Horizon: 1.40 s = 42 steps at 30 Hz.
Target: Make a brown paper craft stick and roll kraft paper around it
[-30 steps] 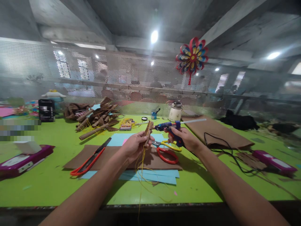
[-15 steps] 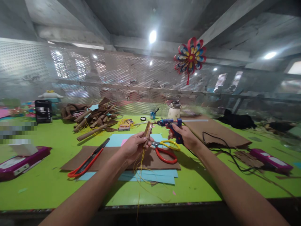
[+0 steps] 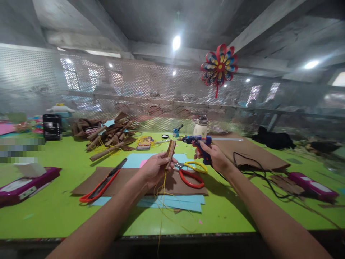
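Observation:
A narrow folded strip of brown paper (image 3: 170,149) stands tilted in my left hand (image 3: 157,166), whose fingers pinch its lower part. Yellow string (image 3: 164,187) hangs from the strip down over the table edge. My right hand (image 3: 215,156) grips a blue hot glue gun (image 3: 201,141) with a long clear glue stick (image 3: 228,139) out of its back. Its nozzle points left, a short gap from the strip's upper end. Below lie scissors with one red and one yellow handle (image 3: 191,178), on a brown paper sheet (image 3: 140,180) over light blue paper (image 3: 185,203).
Red-handled scissors (image 3: 101,187) lie left on the brown sheet. Rolled brown paper pieces (image 3: 113,138) are heaped at the back left. A black cord (image 3: 265,176) loops at right beside a purple device (image 3: 312,185). Behind stand a blue jar (image 3: 176,132) and a cream flask (image 3: 201,127).
The glue gun's nozzle has drawn back slightly to the right, from the strip's upper end to a short gap away. My left hand still holds the strip.

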Tool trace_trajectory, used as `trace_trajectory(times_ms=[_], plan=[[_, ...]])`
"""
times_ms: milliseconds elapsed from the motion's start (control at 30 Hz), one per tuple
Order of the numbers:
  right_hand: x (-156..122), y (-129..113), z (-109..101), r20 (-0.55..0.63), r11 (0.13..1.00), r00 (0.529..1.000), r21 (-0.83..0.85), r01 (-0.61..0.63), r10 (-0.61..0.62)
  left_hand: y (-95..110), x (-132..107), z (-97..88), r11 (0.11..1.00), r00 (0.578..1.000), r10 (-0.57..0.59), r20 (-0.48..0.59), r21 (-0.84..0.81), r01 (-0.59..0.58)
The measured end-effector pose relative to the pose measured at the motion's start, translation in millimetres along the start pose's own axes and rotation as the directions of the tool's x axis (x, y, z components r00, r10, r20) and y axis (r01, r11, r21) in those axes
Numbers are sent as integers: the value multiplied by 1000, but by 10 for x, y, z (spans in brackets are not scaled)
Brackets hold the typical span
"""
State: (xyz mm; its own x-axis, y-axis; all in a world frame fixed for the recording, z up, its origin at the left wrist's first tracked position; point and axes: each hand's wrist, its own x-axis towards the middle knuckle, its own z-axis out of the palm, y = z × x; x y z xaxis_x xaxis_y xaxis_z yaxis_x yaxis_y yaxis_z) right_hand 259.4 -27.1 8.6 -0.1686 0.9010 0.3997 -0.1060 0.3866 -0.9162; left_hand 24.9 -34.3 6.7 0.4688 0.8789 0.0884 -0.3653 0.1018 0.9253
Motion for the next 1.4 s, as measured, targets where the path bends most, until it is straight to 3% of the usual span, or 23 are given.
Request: trace_trajectory(times_ms=[200,733,1400], plan=[[-12,-18,42,47,994,999,-103,23,-18,-7,-1,-5,1000,1000,9,-8,7,-9],[-2,-5,29,76,988,997,-154,9,3,-20,2,-25,999,999,41,10,10,-42],[-4,-7,22,4,995,998,-86,58,-58,29,-23,5,1000,1000,3,-8,-11,-3]])
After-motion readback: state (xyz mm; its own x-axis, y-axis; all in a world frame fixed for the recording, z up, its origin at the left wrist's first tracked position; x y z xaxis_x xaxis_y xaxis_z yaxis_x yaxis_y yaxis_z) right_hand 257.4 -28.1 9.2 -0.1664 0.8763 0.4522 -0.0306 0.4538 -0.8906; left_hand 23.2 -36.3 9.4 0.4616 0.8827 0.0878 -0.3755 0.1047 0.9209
